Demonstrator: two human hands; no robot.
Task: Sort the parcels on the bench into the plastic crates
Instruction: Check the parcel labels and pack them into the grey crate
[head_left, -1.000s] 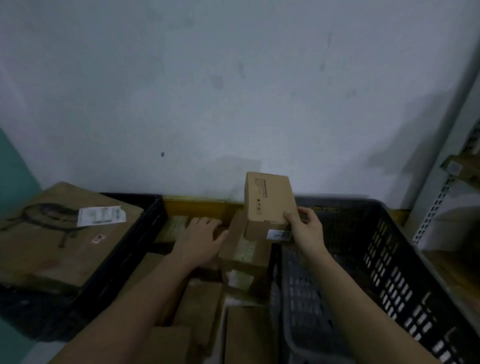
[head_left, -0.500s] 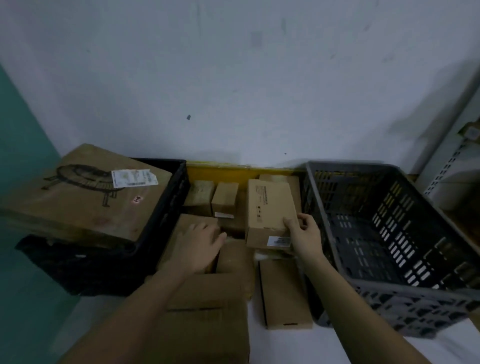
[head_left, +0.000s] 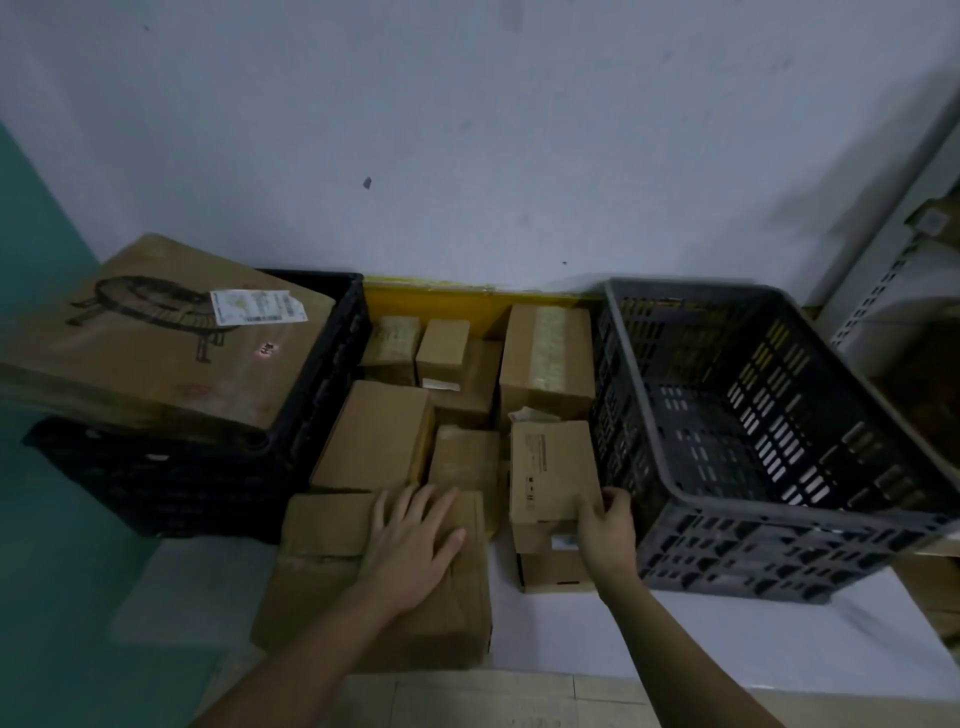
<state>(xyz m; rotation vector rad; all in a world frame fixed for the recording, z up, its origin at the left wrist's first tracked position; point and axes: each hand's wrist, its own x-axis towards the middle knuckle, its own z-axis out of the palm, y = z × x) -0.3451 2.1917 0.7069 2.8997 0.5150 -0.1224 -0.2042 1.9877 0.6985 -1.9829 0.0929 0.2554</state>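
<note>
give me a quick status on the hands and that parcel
Left hand flat on big box. Right hand gripping small parcel beside grey crate, not yet in. Path clear.

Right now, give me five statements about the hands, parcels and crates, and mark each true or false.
1. The right hand grips a small printed box. True.
2. The left hand is lifting a parcel into the air. False: it rests flat, fingers spread, on the big near carton.
3. The grey crate on the right holds several parcels. False: no parcel shows inside it.
4. A large flat carton with a white label lies on top of the black crate. True.
5. The small printed box is already inside the grey crate. False: it is among the parcels beside the crate's outer wall.
</note>
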